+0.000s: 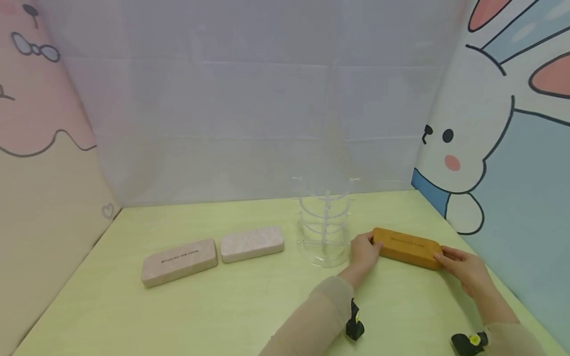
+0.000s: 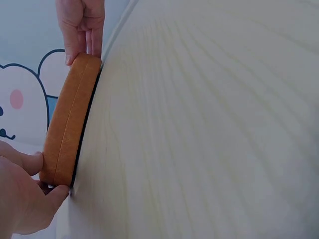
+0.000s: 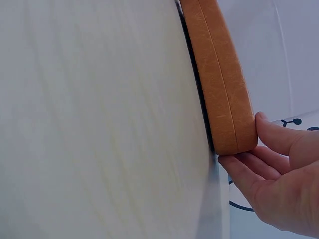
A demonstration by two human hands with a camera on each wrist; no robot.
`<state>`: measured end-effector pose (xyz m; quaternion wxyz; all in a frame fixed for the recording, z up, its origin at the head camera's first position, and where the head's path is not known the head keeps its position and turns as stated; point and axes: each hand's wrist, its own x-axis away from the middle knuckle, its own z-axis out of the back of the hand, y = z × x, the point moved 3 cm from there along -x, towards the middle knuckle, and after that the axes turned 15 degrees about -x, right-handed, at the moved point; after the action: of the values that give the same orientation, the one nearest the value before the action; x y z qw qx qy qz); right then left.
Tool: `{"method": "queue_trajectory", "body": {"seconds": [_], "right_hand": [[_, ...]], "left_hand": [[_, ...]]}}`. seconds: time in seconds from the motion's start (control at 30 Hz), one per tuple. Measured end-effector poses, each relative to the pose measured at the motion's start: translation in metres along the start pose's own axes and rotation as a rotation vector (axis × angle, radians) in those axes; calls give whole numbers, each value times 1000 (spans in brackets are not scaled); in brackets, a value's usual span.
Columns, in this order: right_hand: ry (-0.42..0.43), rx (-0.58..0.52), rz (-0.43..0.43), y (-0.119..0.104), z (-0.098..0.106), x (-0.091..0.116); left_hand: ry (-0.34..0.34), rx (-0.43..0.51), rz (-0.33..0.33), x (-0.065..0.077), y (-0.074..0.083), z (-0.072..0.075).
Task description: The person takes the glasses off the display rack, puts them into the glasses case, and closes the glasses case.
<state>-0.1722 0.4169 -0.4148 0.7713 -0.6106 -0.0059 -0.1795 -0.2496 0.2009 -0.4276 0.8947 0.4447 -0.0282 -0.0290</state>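
An orange-brown glasses case [image 1: 406, 248] with faint lettering on its lid is at the right of the table. My left hand [image 1: 365, 253] grips its left end, and my right hand [image 1: 466, 271] pinches the right end between thumb and fingers. In the left wrist view, both hands hold opposite ends of the glasses case [image 2: 71, 122], its long side and seam facing the camera. The right wrist view has my right hand [image 3: 286, 172] at the lower end of the case [image 3: 222, 79], a dark strip showing along its underside.
Just left of my left hand stands a clear tiered display rack [image 1: 324, 227]. Two pale pinkish cases lie further left: a lettered one [image 1: 180, 262] and a plain-looking one [image 1: 252, 244]. A white sheet [image 1: 249, 109] closes off the back, and a rabbit-printed panel [image 1: 512, 163] borders the right.
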Motion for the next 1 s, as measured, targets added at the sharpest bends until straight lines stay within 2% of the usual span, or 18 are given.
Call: {"method": "queue_trajectory", "body": {"seconds": [0.33,0.53,0.63,0.7,0.77,0.87,1.0], "right_hand": [[28,42,-18,-2,-7,-6],[58,189,0,-6,-14,-11],[105,274,29,-9,-17,-9],[134,343,81,-15,-20,-6],[161,424,163,-23,-25,-3],[195,512,285,-37,-36,1],[181,487,354,-52,-57,8]], "left_hand": [[-40,-62,13,-1,-2,3],[-47,-77,20,3,-10,9],[-85,-94,14,10,-12,15],[-133,-119,1,14,-13,20],[-197,-166,-44,17,-13,26],[-310,-233,-168,21,-13,34],[-444,-270,-308,28,-19,46]]}}
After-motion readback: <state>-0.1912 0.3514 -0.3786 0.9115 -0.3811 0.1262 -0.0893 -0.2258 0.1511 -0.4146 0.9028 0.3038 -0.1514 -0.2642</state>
